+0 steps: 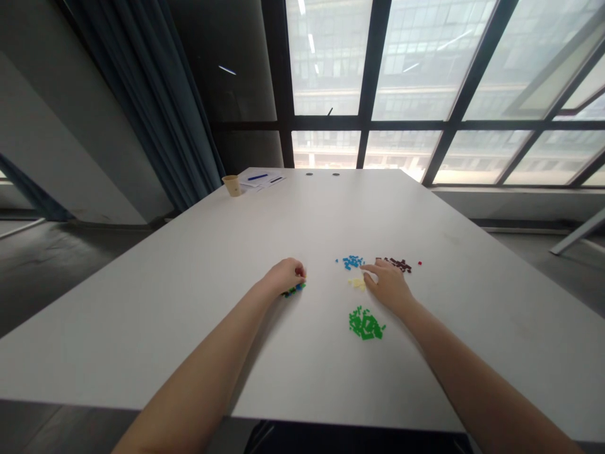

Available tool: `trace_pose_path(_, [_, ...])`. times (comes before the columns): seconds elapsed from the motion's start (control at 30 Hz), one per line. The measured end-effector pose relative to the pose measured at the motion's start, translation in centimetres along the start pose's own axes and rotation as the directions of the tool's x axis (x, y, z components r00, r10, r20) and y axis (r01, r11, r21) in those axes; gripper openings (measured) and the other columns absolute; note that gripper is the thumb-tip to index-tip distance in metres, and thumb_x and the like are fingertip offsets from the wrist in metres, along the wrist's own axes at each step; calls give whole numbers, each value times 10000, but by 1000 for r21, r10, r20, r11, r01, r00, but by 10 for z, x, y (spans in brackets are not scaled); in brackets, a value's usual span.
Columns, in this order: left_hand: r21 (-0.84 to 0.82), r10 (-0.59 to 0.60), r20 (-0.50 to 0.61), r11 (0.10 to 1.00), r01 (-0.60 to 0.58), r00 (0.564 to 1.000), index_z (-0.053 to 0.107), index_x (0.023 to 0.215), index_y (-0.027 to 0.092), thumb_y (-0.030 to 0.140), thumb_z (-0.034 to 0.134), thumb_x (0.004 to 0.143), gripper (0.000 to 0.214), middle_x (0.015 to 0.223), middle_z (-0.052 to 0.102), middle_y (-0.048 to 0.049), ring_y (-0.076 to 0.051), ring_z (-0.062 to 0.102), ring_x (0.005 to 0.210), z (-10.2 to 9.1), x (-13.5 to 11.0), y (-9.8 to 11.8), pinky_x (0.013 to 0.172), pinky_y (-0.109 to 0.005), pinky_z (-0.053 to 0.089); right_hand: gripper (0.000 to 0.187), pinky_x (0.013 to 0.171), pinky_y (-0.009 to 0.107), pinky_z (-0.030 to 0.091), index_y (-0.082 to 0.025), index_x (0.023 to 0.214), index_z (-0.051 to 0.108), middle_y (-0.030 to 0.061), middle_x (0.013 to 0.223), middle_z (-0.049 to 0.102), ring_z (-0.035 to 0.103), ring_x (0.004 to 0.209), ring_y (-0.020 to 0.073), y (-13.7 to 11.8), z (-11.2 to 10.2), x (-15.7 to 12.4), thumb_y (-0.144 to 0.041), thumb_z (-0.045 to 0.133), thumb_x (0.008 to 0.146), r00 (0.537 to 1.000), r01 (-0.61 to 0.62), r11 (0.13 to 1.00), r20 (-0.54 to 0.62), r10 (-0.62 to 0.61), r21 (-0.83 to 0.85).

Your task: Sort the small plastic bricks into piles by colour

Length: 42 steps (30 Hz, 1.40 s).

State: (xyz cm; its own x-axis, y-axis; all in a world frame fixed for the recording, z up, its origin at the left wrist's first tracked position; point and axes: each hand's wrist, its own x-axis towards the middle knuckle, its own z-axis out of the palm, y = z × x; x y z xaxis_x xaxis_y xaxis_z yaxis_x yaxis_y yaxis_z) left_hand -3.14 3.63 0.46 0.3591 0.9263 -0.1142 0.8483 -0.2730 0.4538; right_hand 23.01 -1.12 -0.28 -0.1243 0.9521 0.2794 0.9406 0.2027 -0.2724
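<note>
My left hand [286,275] is closed, its fingers curled around small multicoloured toy bricks [295,290]. Green, blue and dark bits show under the hand, and red and yellow ones by the fingertips; whether they are joined is hidden. Over to the right, my right hand [386,284] rests low with index finger and thumb apart, and I see nothing between them. The index fingertip is close to a pile of blue bricks [352,261]. Pale yellow bricks [358,284] lie by the thumb. Dark brown bricks [401,265] are partly covered by this hand.
A heap of green bricks [366,324] lies nearer to me on the white table [198,328]. One red brick [420,263] sits right of the brown pile. Toward the far left edge stand a paper cup [232,186] and papers with a blue pen [258,177].
</note>
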Motion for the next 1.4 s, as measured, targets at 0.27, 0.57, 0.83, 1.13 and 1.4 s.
trace_pose_path(0.27, [190, 48, -73, 981, -33, 996, 629, 710, 162, 185, 457, 696, 174, 796, 621, -75, -161, 542, 713, 2, -3, 15, 663, -250, 385, 274, 708, 263, 363, -228, 934, 665, 35, 742, 564, 518, 734, 149, 8, -4, -1, -257, 439, 780, 999, 47, 990, -3, -47, 133])
trace_pose_path(0.57, [-502, -10, -84, 864, -34, 996, 571, 713, 173, 242, 490, 720, 106, 639, 560, -13, -113, 484, 570, 5, -2, 37, 551, -222, 366, 260, 718, 273, 374, -235, 926, 659, 32, 743, 567, 527, 751, 154, 1, -15, -6, -274, 440, 793, 997, 73, 971, 17, -79, 226])
trace_pose_path(0.83, [-958, 43, 275, 100, 269, 961, 571, 765, 138, 244, 713, 599, 243, 785, 605, -32, -52, 526, 601, 25, -14, 75, 552, -161, 388, 219, 736, 289, 372, -227, 912, 646, 31, 733, 577, 521, 756, 157, -15, -21, -13, -250, 458, 802, 967, 252, 903, -134, -218, 348])
trace_pose_path(1.13, [-954, 126, 253, 196, 226, 959, 579, 705, 122, 318, 702, 611, 250, 615, 537, 1, -55, 456, 551, 32, -16, 76, 559, -185, 353, 178, 729, 289, 380, -237, 891, 651, 19, 695, 540, 499, 715, 145, -23, -15, -16, -275, 503, 800, 931, 356, 856, -217, -293, 374])
trace_pose_path(1.4, [-941, 126, 241, 274, 199, 962, 591, 702, 120, 359, 694, 600, 279, 609, 499, 10, -60, 421, 561, 35, -16, 80, 555, -193, 319, 198, 765, 311, 383, -225, 813, 646, 29, 716, 560, 515, 739, 154, -25, -10, -16, -276, 457, 834, 944, 328, 852, -180, -277, 407])
